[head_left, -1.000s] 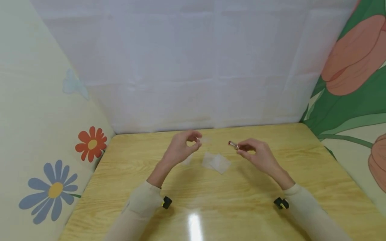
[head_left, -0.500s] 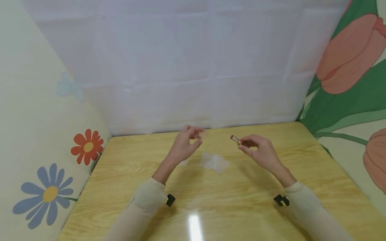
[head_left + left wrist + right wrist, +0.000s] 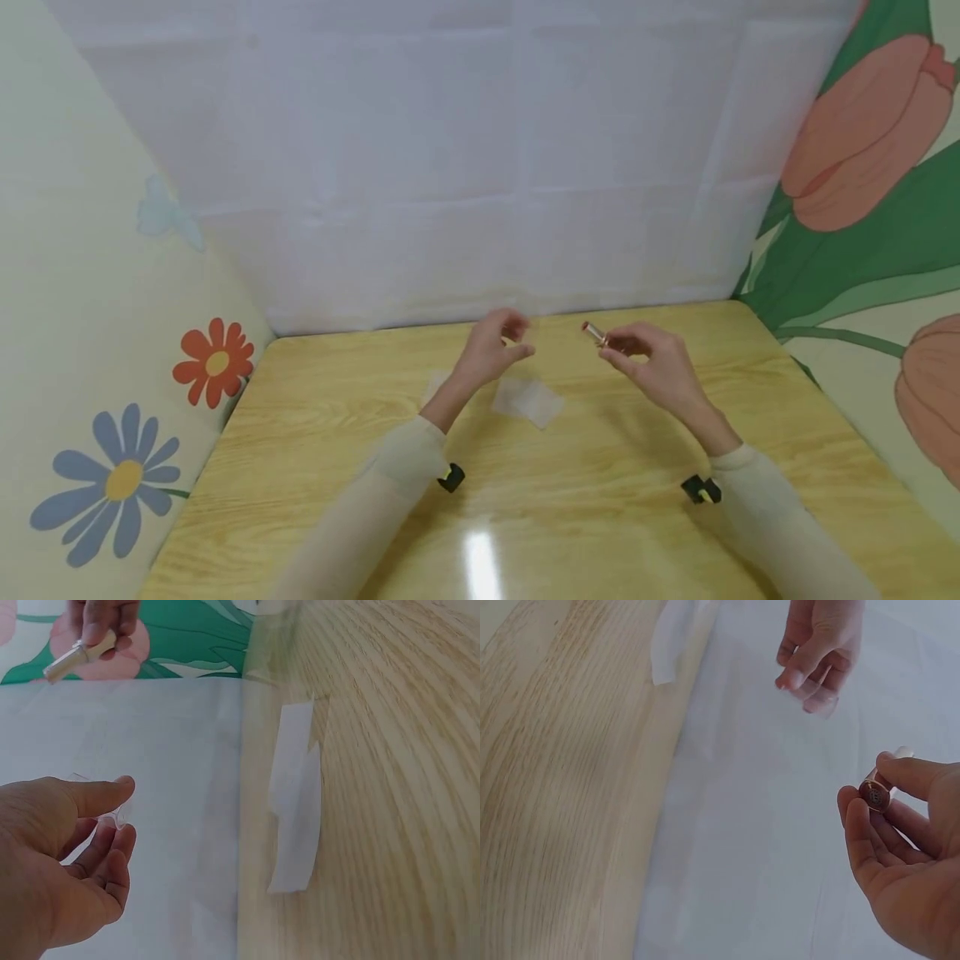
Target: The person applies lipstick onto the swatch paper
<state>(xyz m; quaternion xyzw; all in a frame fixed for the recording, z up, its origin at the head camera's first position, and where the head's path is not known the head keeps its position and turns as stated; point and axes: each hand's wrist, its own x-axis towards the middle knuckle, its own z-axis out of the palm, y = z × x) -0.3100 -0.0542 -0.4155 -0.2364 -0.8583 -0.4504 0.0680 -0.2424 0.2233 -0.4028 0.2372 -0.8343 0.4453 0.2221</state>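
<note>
Pinched between the fingertips and thumb of my right hand (image 3: 658, 367) is a lipstick (image 3: 595, 332) with a silvery tube and a red tip, tilted up toward the left. Its round dark base (image 3: 874, 795) faces the right wrist camera. My left hand (image 3: 491, 348), to the left at nearly the same height, holds a small clear plastic cap (image 3: 120, 815) between thumb and fingers; much of the cap is hidden by them. A gap separates the two hands. Below them, thin whitish paper squares (image 3: 528, 402) overlap on the wooden table (image 3: 585, 517).
Another pale paper square (image 3: 436, 382) lies partly behind my left wrist. A white cloth (image 3: 390, 167) hangs along the table's back edge. Flower-printed panels (image 3: 90, 283) stand at both sides. Small black devices (image 3: 701, 490) sit at both cuffs.
My left hand has moved right, closer to the right hand, with the clear cap. The right hand has shifted slightly right and up with the lipstick. The head view has turned a little.
</note>
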